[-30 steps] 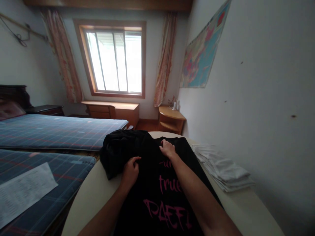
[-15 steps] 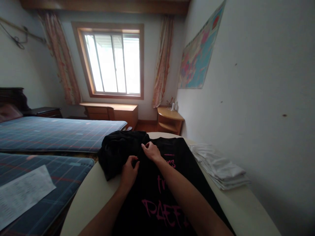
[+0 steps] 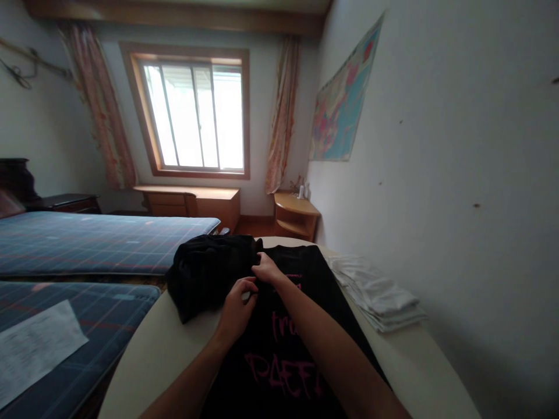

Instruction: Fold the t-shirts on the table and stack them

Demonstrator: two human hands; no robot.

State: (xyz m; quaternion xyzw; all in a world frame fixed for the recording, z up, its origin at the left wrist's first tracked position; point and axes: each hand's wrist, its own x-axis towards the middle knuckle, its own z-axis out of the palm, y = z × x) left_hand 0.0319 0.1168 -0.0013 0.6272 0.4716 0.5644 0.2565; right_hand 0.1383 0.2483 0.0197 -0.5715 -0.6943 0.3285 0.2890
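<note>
A black T-shirt [image 3: 286,349] with pink lettering lies spread on the pale rounded table [image 3: 157,355], its collar end toward the window. Close to the shirt's left edge, the curled fingers and thumb of my left hand [image 3: 238,305] close on its black cloth. Farther up, my right hand [image 3: 267,270] pinches black fabric near the shoulder, where shirt and heap meet. A crumpled heap of black clothing [image 3: 205,270] sits just left of both hands. Black on black hides exactly where the fingertips grip. My right forearm covers part of the lettering.
Folded white cloths [image 3: 378,294] are stacked at the table's right side, by the wall. Left of the table are plaid mattresses [image 3: 109,241], the nearer one bearing a printed sheet of paper [image 3: 41,349]. A wooden desk [image 3: 213,201] and a corner shelf [image 3: 297,203] stand beyond.
My left hand has moved right, closer to my right hand, and its fingers have curled in. My right hand stays at the shirt's upper left. The whole view has shifted slightly.
</note>
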